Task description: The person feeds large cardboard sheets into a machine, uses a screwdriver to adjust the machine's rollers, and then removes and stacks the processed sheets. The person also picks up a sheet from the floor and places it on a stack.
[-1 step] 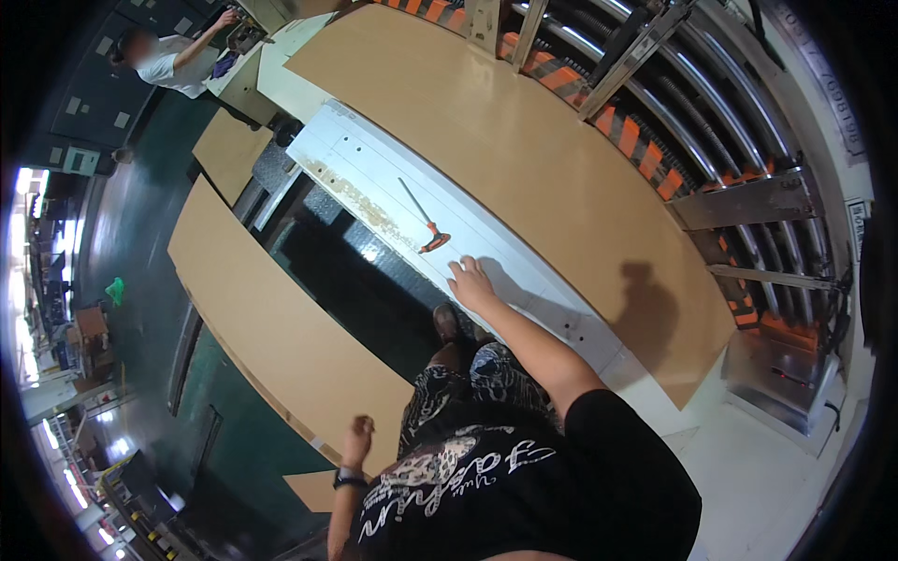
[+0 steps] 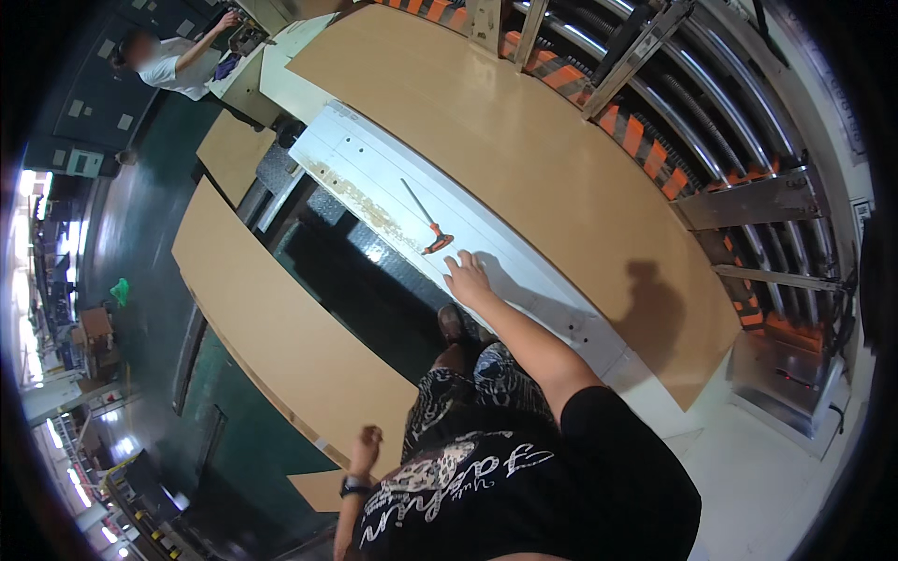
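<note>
On the white machine ledge (image 2: 359, 134) lies a T-handle hex key (image 2: 438, 243) with an orange and black grip. Its grey shaft points away, toward the far left. Just on the near side of the grip, my right hand (image 2: 467, 280) is open, fingers apart and slightly bent; a small gap shows between fingertips and tool. My left hand (image 2: 366, 453) hangs low beside my body, over the near end of a brown board, with its fingers curled in and nothing seen in them. A dark watch is on that wrist.
A large brown sheet (image 2: 524, 168) lies beyond the ledge, before metal rollers (image 2: 678, 122) and an orange-black striped guard (image 2: 636, 150). Stacked brown boards (image 2: 281, 309) stand to the left. At the far left a person (image 2: 178, 67) in white reaches toward equipment. Green floor (image 2: 140, 243) lies beyond.
My right hand has come slightly nearer the hex key's grip. My left hand has shifted a little, fingers still curled. The whole view has moved slightly.
</note>
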The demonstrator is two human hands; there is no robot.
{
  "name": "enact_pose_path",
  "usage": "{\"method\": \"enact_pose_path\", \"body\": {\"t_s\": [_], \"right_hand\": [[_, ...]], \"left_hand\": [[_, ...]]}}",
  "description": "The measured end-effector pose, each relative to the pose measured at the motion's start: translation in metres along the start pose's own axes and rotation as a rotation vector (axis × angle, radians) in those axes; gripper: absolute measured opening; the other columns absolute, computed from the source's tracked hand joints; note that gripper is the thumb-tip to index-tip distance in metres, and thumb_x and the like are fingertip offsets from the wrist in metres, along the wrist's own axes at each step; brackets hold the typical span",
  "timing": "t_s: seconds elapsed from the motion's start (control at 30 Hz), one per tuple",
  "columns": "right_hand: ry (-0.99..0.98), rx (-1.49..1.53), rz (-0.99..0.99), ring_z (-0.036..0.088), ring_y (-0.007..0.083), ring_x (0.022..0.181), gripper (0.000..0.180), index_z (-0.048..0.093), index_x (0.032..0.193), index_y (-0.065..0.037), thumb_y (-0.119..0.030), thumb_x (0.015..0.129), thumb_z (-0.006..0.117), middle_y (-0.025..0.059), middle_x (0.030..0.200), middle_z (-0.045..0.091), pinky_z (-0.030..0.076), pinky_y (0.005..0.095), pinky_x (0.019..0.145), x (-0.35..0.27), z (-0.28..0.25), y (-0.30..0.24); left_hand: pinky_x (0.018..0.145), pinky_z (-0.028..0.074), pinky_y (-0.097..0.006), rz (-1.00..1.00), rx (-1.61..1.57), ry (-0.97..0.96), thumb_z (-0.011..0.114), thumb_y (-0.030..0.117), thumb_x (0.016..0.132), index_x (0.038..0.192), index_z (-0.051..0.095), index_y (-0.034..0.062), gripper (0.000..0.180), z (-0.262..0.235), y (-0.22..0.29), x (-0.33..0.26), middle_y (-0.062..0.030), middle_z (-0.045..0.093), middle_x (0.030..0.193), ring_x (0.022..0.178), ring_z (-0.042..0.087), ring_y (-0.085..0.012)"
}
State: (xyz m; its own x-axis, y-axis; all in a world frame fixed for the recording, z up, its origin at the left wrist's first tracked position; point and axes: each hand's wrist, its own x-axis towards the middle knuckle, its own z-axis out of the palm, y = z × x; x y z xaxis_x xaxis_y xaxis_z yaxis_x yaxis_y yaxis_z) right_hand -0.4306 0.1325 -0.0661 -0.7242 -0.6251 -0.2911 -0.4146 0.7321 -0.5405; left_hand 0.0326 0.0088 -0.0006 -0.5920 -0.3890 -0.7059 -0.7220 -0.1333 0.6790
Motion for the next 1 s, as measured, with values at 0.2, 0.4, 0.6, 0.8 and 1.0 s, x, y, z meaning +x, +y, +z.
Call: {"method": "enact_pose_path", "body": {"t_s": [0.2,0.4,0.6,0.8,1.0], "right_hand": [[0.178,-0.225,-0.041,0.037,0.0332,0.115,0.043,0.053,0.114,-0.019,-0.027,0.074,0.065,0.0144,0.129,0.036,0.034,0.0476,0.09,0.072,0.032,0.019],[0.023,-0.165,-0.219,0.044,0.0343,0.106,0.019,0.062,0.091,-0.013,-0.027,0.077,0.06,0.0143,0.114,0.05,0.036,0.0445,0.089,0.082,0.061,0.045],[-0.387,0.702,-0.508,0.062,0.0272,0.073,0.008,0.064,0.079,-0.005,-0.008,0.072,0.062,0.0136,0.079,0.062,0.05,0.0365,0.064,-0.02,0.012,-0.077],[-0.525,0.637,-0.676,0.048,0.0295,0.097,0.032,0.049,0.103,-0.005,-0.014,0.075,0.062,0.0146,0.1,0.048,0.039,0.0378,0.085,-0.115,-0.026,-0.104],[0.231,0.187,0.008,0.046,0.0277,0.107,0.036,0.048,0.114,-0.003,-0.012,0.08,0.056,0.0149,0.113,0.049,0.038,0.0391,0.09,-0.034,-0.231,0.049]], "left_hand": [[0.071,0.049,-0.037,-0.083,0.316,0.041,0.059,0.029,0.082,0.108,0.056,-0.0012,0.04,0.043,-0.068,-0.021,-0.0209,0.063,0.084,0.08,0.062,-0.0315],[0.072,0.048,-0.036,0.067,0.432,0.069,0.054,0.026,0.086,0.102,0.057,-0.0001,0.031,0.087,0.096,0.034,-0.0202,0.063,0.089,0.085,0.062,-0.0311],[0.084,0.044,-0.035,-0.113,-0.773,0.013,0.045,0.05,0.088,0.107,0.055,0.0027,0.052,0.084,0.156,0.124,-0.0098,0.06,0.105,0.098,0.056,-0.0242],[0.082,0.049,-0.038,-0.015,-1.054,-0.055,0.041,0.045,0.091,0.084,0.058,0.0022,0.047,0.107,0.204,0.117,-0.0157,0.062,0.091,0.092,0.06,-0.026],[0.092,0.038,-0.045,0.256,-1.248,-0.507,0.044,0.041,0.092,0.132,0.04,0.0101,0.052,-0.014,0.082,0.151,-0.0013,0.061,0.087,0.078,0.058,-0.0177]]}}
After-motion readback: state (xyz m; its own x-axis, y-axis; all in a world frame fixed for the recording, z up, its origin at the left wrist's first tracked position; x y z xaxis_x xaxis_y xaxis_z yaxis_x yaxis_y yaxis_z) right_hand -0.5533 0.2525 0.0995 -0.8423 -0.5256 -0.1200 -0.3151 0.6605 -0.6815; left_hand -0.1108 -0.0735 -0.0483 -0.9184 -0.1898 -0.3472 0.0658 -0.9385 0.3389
